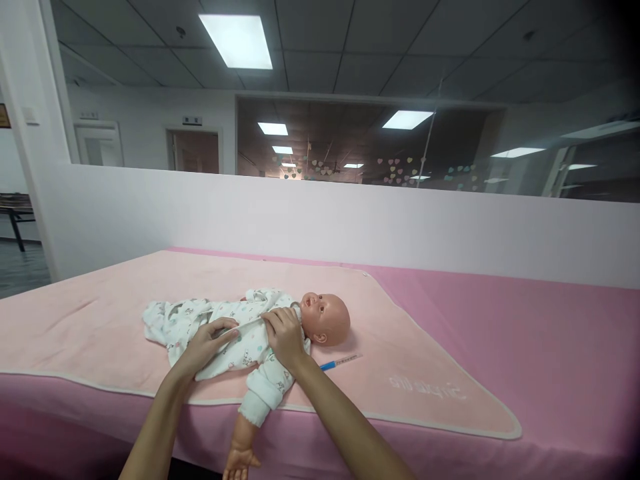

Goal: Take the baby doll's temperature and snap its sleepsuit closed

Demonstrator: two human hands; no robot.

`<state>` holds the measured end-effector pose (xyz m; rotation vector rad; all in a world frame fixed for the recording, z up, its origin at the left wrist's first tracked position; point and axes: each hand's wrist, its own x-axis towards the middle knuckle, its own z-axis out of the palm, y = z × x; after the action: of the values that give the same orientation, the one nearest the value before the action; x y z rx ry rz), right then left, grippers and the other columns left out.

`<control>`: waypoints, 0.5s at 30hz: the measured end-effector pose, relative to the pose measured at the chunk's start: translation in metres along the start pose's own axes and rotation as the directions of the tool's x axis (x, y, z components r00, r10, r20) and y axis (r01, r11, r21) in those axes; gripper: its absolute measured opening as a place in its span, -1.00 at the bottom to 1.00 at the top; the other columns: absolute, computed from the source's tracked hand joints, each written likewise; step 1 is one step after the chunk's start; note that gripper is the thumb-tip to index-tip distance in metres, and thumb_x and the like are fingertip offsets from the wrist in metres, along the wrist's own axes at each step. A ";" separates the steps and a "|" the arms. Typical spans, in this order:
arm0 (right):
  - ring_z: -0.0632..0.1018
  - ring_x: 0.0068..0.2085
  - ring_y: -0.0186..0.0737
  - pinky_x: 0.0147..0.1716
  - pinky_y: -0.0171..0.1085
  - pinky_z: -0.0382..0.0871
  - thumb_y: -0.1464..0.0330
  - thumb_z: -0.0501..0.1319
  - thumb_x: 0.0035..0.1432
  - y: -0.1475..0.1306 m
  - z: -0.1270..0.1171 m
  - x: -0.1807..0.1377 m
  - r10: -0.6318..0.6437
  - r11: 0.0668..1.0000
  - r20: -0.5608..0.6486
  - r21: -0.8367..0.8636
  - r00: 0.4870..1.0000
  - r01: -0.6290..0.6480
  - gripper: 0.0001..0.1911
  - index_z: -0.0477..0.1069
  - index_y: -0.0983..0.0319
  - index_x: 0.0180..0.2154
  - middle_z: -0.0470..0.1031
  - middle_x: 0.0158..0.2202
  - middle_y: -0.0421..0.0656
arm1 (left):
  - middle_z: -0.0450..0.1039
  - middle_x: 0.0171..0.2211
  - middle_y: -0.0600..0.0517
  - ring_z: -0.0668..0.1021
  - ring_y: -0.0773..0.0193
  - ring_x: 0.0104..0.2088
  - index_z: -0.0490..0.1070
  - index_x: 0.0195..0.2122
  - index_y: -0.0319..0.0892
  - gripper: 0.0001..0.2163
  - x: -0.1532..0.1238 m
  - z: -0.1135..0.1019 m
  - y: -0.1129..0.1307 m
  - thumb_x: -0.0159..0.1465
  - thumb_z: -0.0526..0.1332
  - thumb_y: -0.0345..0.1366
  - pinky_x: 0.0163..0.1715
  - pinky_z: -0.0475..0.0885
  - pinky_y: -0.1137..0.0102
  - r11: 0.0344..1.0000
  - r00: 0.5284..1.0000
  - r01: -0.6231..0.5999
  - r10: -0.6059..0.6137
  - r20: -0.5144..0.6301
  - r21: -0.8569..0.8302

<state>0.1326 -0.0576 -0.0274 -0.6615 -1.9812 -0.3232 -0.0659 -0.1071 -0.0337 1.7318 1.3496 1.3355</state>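
Note:
A baby doll [327, 319] lies on its back with its head to the right, dressed in a white top [240, 350] with a small print. My right hand [286, 337] is closed on the top's edge at the chest, just below the doll's neck. On the belly, my left hand [213, 341] rests against the cloth, thumb and fingers apart. A raised fold of fabric runs between both hands. One doll arm [243, 443] hangs over the bed's near edge. Beside my right wrist lies a thin clear tube with a blue end [329, 365], which looks like a thermometer.
Under the doll is a peach mat [410, 353] with a pale border, spread on a pink-covered bed [550, 347]. Behind stands a low white wall [350, 220] with glass above it. A dark-legged table [17, 217] appears at far left.

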 end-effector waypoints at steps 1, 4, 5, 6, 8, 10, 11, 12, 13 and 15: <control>0.36 -0.32 -0.26 -0.27 -0.26 0.17 0.45 0.06 0.15 0.000 0.000 0.000 0.001 1.000 0.002 0.001 1.000 -0.001 -0.84 0.39 0.19 -0.29 0.43 -0.35 -0.18 | 0.46 -0.21 -0.06 0.46 0.15 -0.18 0.46 -0.31 -0.18 -0.70 0.000 0.000 0.001 0.05 0.21 -0.07 -0.22 0.34 0.38 1.000 1.000 0.003 -0.003 0.012 0.006; 0.35 -0.32 -0.28 -0.26 -0.27 0.16 0.44 0.06 0.16 0.001 0.001 0.000 0.003 1.000 0.009 0.008 1.000 -0.003 -0.84 0.40 0.19 -0.29 0.43 -0.35 -0.19 | 0.47 -0.28 -0.02 0.47 0.20 -0.25 0.44 -0.34 -0.19 -0.69 -0.001 0.002 0.003 0.06 0.18 -0.04 -0.29 0.35 0.42 0.998 1.000 0.027 -0.027 -0.014 0.056; 0.35 -0.32 -0.28 -0.26 -0.28 0.16 0.44 0.06 0.16 0.001 0.001 0.000 0.007 1.000 0.009 0.010 1.000 -0.007 -0.84 0.40 0.19 -0.29 0.43 -0.35 -0.19 | 0.48 -0.30 -0.02 0.48 0.20 -0.27 0.44 -0.36 -0.20 -0.68 -0.001 0.003 0.003 0.04 0.19 -0.03 -0.31 0.34 0.42 0.996 0.998 0.041 -0.037 -0.048 0.082; 0.35 -0.32 -0.28 -0.26 -0.28 0.16 0.44 0.06 0.16 0.002 0.001 0.000 0.011 1.000 0.010 0.012 1.000 -0.011 -0.85 0.40 0.19 -0.29 0.43 -0.35 -0.19 | 0.49 -0.32 -0.01 0.48 0.20 -0.28 0.44 -0.39 -0.20 -0.67 -0.001 0.004 0.002 0.01 0.21 -0.02 -0.31 0.34 0.42 0.993 0.995 0.053 -0.044 -0.087 0.109; 0.35 -0.32 -0.28 -0.26 -0.28 0.16 0.42 0.06 0.17 0.002 0.001 0.000 0.022 1.000 0.012 0.015 1.000 -0.022 -0.85 0.40 0.19 -0.30 0.43 -0.35 -0.19 | 0.51 -0.36 -0.01 0.49 0.19 -0.31 0.45 -0.42 -0.21 -0.66 0.000 0.006 0.001 -0.02 0.23 0.00 -0.34 0.34 0.43 0.984 0.986 0.071 -0.045 -0.158 0.162; 0.35 -0.32 -0.27 -0.26 -0.28 0.15 0.41 0.06 0.17 0.001 0.002 0.000 0.027 1.000 0.016 0.016 1.000 -0.027 -0.85 0.40 0.19 -0.30 0.43 -0.36 -0.19 | 0.51 -0.40 0.00 0.50 0.20 -0.35 0.46 -0.42 -0.20 -0.64 0.000 0.007 0.000 0.00 0.20 0.02 -0.39 0.33 0.43 0.978 0.979 0.070 -0.029 -0.204 0.197; 0.35 -0.32 -0.28 -0.26 -0.28 0.15 0.41 0.06 0.17 0.001 0.002 0.000 0.025 1.000 0.019 0.015 1.000 -0.025 -0.85 0.40 0.19 -0.30 0.43 -0.36 -0.19 | 0.52 -0.41 0.00 0.50 0.21 -0.37 0.46 -0.41 -0.20 -0.64 0.000 0.008 0.000 0.02 0.18 0.03 -0.40 0.33 0.44 0.977 0.975 0.061 -0.014 -0.222 0.206; 0.36 -0.32 -0.28 -0.27 -0.28 0.15 0.41 0.06 0.18 0.001 0.002 0.000 0.023 1.000 0.023 0.014 0.999 -0.023 -0.85 0.39 0.19 -0.30 0.43 -0.37 -0.19 | 0.52 -0.41 0.00 0.50 0.21 -0.37 0.46 -0.41 -0.20 -0.63 -0.001 0.008 0.001 0.04 0.16 0.04 -0.41 0.33 0.45 0.976 0.970 0.051 0.002 -0.242 0.212; 0.36 -0.33 -0.29 -0.27 -0.28 0.15 0.41 0.05 0.18 0.001 0.002 0.001 0.019 1.000 0.028 0.012 0.999 -0.019 -0.85 0.39 0.19 -0.30 0.43 -0.37 -0.19 | 0.52 -0.41 0.01 0.51 0.21 -0.37 0.46 -0.41 -0.19 -0.63 -0.001 0.009 0.001 0.06 0.14 0.04 -0.41 0.33 0.45 0.975 0.965 0.042 0.017 -0.260 0.220; 0.36 -0.33 -0.30 -0.27 -0.28 0.14 0.40 0.05 0.18 0.001 0.002 0.001 0.013 1.000 0.039 0.006 0.999 -0.014 -0.85 0.39 0.19 -0.31 0.43 -0.37 -0.20 | 0.53 -0.40 0.02 0.52 0.20 -0.36 0.46 -0.41 -0.17 -0.64 0.000 0.009 0.003 0.08 0.11 0.04 -0.40 0.33 0.46 0.961 0.961 0.038 0.040 -0.275 0.273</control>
<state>0.1318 -0.0557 -0.0277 -0.6815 -2.0135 -0.2977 -0.0559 -0.1073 -0.0344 1.7675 1.7651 1.4932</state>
